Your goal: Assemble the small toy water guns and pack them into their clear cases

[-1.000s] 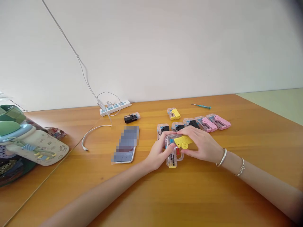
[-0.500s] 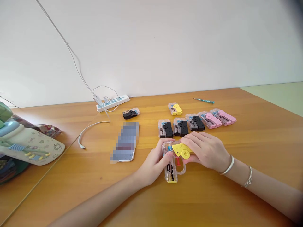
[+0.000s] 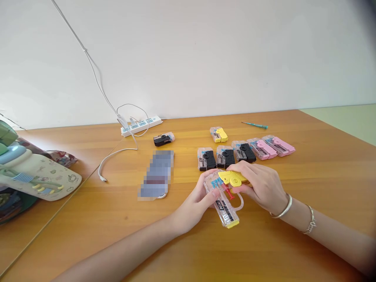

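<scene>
Both my hands hold a small clear plastic water pistol (image 3: 225,200) with a yellow top and a red trigger, just above the wooden table (image 3: 264,243). My left hand (image 3: 196,199) grips its clear body from the left, thumb on the side. My right hand (image 3: 260,184) pinches the yellow top part from the right. The pistol's grip points down and to the right. Behind my hands lies a row of folded pistols: black ones (image 3: 226,156) and pink ones (image 3: 272,147), with a yellow one (image 3: 219,134) further back.
A phone (image 3: 156,175) lies left of my hands. A lone black pistol (image 3: 163,138), a white power strip (image 3: 141,125) with cables and a loose cable end (image 3: 102,178) lie behind it. A small screwdriver (image 3: 254,125) lies at the back. A padded bag (image 3: 32,176) sits far left.
The pistol has tilted: its grip, which pointed straight down, now swings out to the right. Both hands stayed on it and shifted slightly right.
</scene>
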`<state>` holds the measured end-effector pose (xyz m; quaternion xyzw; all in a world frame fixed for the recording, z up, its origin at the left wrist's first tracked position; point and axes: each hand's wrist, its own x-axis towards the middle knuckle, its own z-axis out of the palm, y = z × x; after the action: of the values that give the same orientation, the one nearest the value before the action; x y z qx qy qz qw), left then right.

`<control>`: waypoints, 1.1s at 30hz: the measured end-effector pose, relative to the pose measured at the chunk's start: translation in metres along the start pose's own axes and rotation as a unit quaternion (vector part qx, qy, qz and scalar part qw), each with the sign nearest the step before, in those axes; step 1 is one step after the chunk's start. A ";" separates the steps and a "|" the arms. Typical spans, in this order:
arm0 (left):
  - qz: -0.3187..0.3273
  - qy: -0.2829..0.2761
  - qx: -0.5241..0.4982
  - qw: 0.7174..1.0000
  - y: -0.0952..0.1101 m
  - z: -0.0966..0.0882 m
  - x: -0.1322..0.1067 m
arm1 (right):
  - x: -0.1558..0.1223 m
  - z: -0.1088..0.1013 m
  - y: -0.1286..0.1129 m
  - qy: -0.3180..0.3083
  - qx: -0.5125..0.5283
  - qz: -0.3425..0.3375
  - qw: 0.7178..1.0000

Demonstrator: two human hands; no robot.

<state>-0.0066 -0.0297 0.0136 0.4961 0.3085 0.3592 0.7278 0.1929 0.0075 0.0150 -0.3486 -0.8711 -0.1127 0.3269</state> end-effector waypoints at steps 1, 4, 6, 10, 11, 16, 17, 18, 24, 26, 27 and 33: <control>-0.013 -0.008 -0.011 1.000 0.001 0.000 0.000 | 0.000 0.001 0.000 0.001 0.006 0.005 1.000; -0.042 -0.025 -0.025 0.998 0.002 -0.002 0.001 | -0.002 0.002 -0.001 0.003 0.023 0.002 1.000; -0.059 -0.028 -0.030 0.997 0.001 -0.005 0.001 | -0.002 0.001 -0.003 0.010 0.024 -0.020 0.999; -0.096 -0.054 -0.034 0.993 0.002 -0.009 0.001 | 0.000 -0.005 -0.010 0.022 -0.007 -0.089 0.996; -0.101 -0.061 -0.025 0.993 0.003 -0.009 0.001 | 0.000 -0.007 -0.012 0.022 -0.013 -0.104 0.994; -0.089 -0.053 0.014 0.995 0.010 -0.002 0.000 | 0.000 -0.011 -0.015 0.001 -0.003 -0.144 0.990; -0.081 -0.051 0.012 0.995 0.010 -0.001 0.000 | 0.000 -0.011 -0.014 -0.002 0.004 -0.141 0.990; -0.072 -0.049 0.008 0.996 0.010 -0.001 0.000 | 0.000 -0.010 -0.013 -0.006 0.013 -0.136 0.991; -0.026 -0.003 0.005 1.000 0.006 -0.011 0.003 | 0.001 -0.005 -0.003 -0.062 0.174 -0.002 0.983; -0.012 0.014 0.006 1.000 0.005 -0.014 0.004 | 0.002 -0.003 -0.001 -0.096 0.279 0.062 0.954; -0.005 0.017 0.008 1.000 0.005 -0.014 0.004 | 0.002 -0.002 -0.001 -0.110 0.328 0.087 0.934; 0.008 0.019 0.010 1.000 0.007 -0.014 0.004 | 0.001 0.001 -0.009 -0.161 0.492 0.143 0.844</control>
<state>-0.0171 -0.0181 0.0153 0.4988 0.3223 0.3710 0.7139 0.1860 0.0020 0.0152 -0.2762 -0.7928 0.4364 0.3235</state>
